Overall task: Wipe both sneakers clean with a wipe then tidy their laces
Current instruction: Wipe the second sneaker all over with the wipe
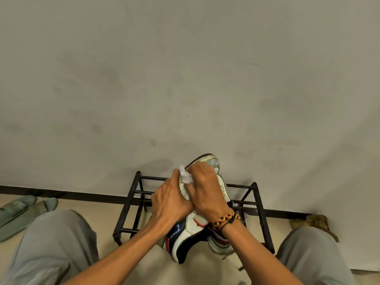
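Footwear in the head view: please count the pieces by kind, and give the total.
Sneakers: 2, one held up, one behind it on the black rack.
Green slippers: 2, on the floor.
Total: 4

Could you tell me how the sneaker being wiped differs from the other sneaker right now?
The held sneaker is lifted in front of the black rack, gripped by the left hand while the right hand presses a white wipe to it; the second sneaker sits lower, untouched. The held sneaker shows nearly full length, toe pointing away; the second sneaker shows only one end behind it. Both look white and worn.
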